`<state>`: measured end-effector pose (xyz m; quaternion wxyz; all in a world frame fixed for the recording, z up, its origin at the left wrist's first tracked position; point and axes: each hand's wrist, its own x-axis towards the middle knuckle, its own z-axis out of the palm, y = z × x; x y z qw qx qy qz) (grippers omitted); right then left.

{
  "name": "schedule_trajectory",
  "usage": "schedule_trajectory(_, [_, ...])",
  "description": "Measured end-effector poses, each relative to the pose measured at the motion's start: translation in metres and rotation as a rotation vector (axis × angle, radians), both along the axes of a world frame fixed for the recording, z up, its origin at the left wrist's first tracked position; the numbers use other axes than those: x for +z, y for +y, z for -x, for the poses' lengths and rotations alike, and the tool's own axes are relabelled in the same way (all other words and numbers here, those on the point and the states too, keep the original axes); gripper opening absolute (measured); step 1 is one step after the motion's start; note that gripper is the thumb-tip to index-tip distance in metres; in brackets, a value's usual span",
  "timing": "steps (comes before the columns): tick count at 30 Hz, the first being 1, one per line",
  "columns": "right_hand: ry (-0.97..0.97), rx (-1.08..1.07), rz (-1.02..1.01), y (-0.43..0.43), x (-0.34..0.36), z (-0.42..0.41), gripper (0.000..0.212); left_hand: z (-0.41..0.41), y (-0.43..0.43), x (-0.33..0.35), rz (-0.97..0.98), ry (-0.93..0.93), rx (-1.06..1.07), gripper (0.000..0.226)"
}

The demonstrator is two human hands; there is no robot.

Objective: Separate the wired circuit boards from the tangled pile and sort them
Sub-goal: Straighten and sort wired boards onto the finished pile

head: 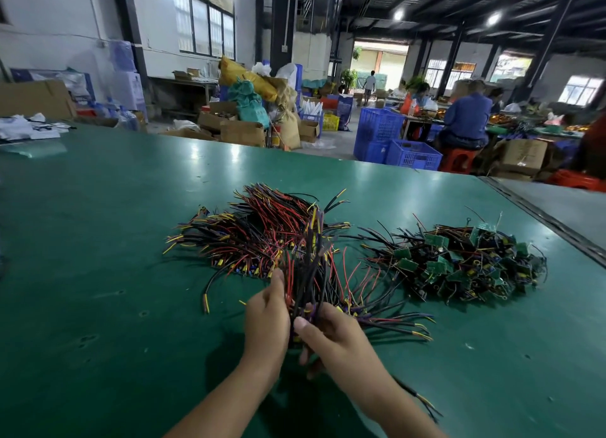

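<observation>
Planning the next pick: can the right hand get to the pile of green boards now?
Probably not yet: the right hand grips the wire bundle. Freed, only flat loose wires lie before the board pile.

glossy green table mat [98, 240], plastic-coated wires [262, 227], cardboard boxes [242, 132]

Workshop hall: green desk [98, 224]; white walls [49, 21]; dark-framed windows [205, 27]; ceiling lamps [493, 18]; grey floor [341, 142]; blue crates [413, 155]; cardboard boxes [242, 132]; red stools [457, 158].
</observation>
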<state>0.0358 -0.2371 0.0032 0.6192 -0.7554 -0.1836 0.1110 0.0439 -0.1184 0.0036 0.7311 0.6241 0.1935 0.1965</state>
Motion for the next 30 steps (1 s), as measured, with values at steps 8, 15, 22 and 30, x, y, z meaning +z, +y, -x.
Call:
schedule_trajectory(8, [0.01,-0.064,-0.154,0.004,-0.009,0.0,0.015,0.001,-0.004,-0.004,0.003,-0.06,-0.019,0.059])
schedule_trajectory(15, [0.0,-0.125,-0.224,-0.001,-0.01,-0.007,0.033,0.003,0.0,0.003,0.223,-0.07,-0.197,0.048])
schedule_trajectory(22, [0.044,-0.214,-0.292,-0.006,-0.012,-0.014,0.028,0.006,0.0,0.002,-0.023,-0.156,-0.327,0.032])
schedule_trajectory(30, [0.044,-0.007,-0.276,-0.014,-0.006,-0.014,0.085,0.003,0.0,0.005,0.097,-0.117,-0.343,0.028])
